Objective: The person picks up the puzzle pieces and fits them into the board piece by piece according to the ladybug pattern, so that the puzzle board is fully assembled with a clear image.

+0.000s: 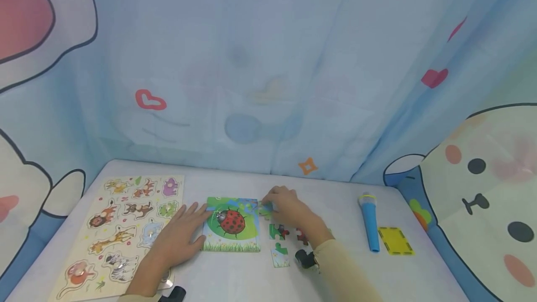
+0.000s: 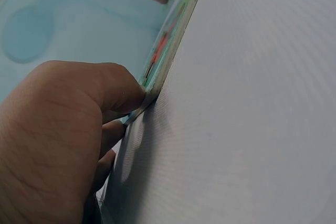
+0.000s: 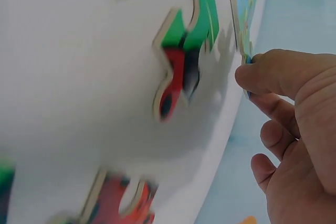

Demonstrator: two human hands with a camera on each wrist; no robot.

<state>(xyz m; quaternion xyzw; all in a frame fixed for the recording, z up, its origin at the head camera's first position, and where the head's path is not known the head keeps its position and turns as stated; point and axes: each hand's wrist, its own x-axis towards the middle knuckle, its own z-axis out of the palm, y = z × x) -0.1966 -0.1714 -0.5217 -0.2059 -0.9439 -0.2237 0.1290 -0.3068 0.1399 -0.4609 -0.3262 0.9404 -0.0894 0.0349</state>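
A square ladybug puzzle board (image 1: 232,224) lies flat on the table. My left hand (image 1: 180,232) rests at its left side, fingers spread and fairly straight, touching its edge. In the left wrist view the thumb (image 2: 123,85) meets the board's corner. Beyond the board's upper right corner, my right hand (image 1: 287,206) pinches a small green and blue puzzle piece (image 1: 265,209) between thumb and fingers. Below that hand lie loose jigsaw pieces: a green, red and black one (image 3: 181,64), a red one (image 3: 122,200) and a green and white one (image 1: 280,256).
A wooden animal puzzle board (image 1: 113,209) covers the left side of the table, partly behind the left forearm. On the right lie a blue toy microphone (image 1: 369,225) and a yellow square frame (image 1: 396,241). A printed curtain (image 1: 268,59) hangs behind the table.
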